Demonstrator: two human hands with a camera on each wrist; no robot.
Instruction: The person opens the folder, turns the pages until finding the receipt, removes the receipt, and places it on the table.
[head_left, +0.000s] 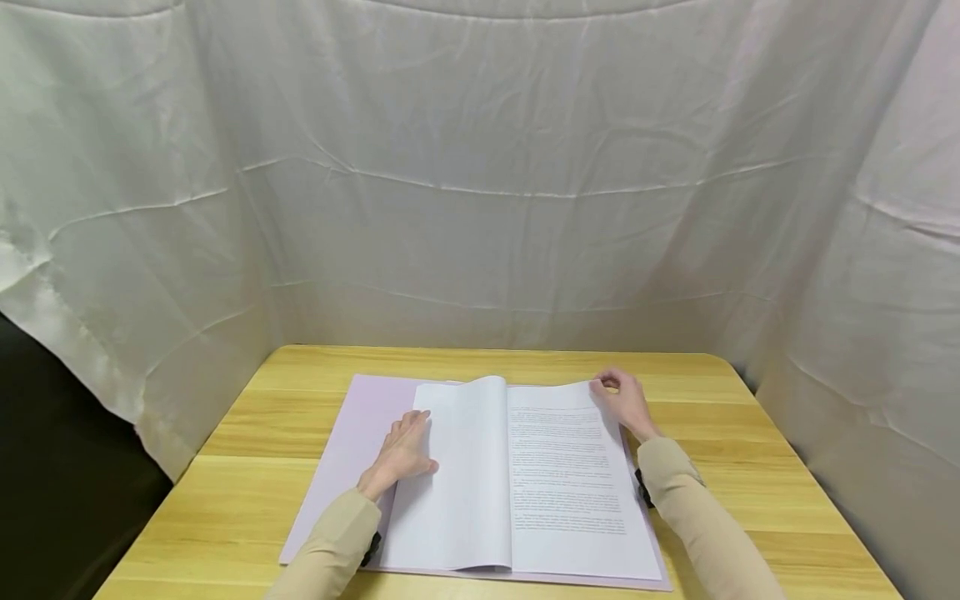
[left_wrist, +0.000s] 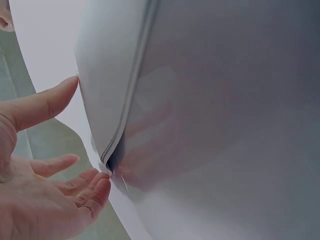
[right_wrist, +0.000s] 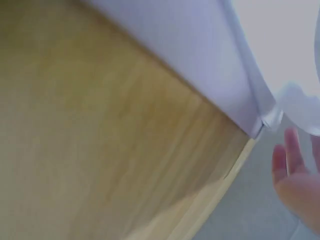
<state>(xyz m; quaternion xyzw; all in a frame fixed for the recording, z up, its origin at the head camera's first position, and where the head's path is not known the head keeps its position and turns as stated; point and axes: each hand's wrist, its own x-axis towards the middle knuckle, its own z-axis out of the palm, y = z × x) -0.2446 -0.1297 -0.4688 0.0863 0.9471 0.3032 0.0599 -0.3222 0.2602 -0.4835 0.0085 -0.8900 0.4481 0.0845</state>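
The table (head_left: 757, 462) is enclosed at the back and along both sides by a pale curtain (head_left: 480, 250), which is creased by horizontal folds. A dark area (head_left: 60, 450) is left uncovered at the lower left. On the table's wood-grained top, at the near middle, a lilac folder (head_left: 356, 429) is laid open, its left cover exposed as a broad strip. Within it, the left page (head_left: 457, 492) is seen blank and bowed upward beside the fold; the right page (head_left: 570, 554) is covered with lines of small print (head_left: 566, 467). Both forearms are clothed in beige, the left sleeve (head_left: 326, 546) being reached in across the folder's near left part, the right sleeve (head_left: 705, 525) beside its right edge. The left page is touched near its outer edge by the left hand (head_left: 401, 450), whose fingers are spread and relaxed. The right page's upper outer corner is pinched by the curled fingers of the right hand (head_left: 628, 406). A small black object is partly seen at each wrist, by the left cuff (head_left: 371, 550) and the right cuff (head_left: 642, 489).
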